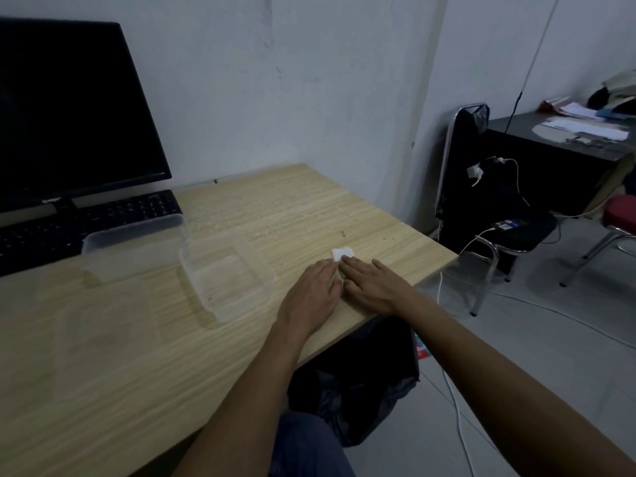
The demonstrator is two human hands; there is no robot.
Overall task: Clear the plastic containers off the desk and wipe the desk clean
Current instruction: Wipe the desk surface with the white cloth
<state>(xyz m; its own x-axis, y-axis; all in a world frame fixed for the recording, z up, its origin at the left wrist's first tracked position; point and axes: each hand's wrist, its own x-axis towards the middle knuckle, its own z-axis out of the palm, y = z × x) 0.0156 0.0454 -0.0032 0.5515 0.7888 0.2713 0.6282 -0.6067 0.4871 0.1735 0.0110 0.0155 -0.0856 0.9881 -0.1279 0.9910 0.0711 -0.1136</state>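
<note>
Pressing down side by side near the desk's right front edge, the left hand (311, 290) and the right hand (373, 285) are both lying flat with fingers extended, fingertips touching a small white folded tissue pad (342, 253). Neither hand is curling round anything; the pad is being held down under straight fingers rather than pinched.

Two containers are sitting on the light wood-grain desk (120, 356), so clearing looks not yet done. A clear shallow rectangular plastic container (229, 275) is resting just left of the left hand. A taller clear rectangular plastic container (134, 246) is standing behind and to the left of it, just in front of the black keyboard (89, 222). The two appear to be touching or nearly so at one corner; which, cannot be told. A black monitor (69, 111) is standing behind the keyboard.

Handling judgement: both containers are looking empty, thin-walled and light, likely flexing a little if squeezed. The rims are probably the best place to take hold, thumb inside and fingers outside, since smooth walls may be slippery. The tissue pad is soft, will crumple and may tear if dragged hard over the small dark specks (342, 234) just beyond it.

A black bag-lined bin (361, 373) is standing below the desk edge.
</note>
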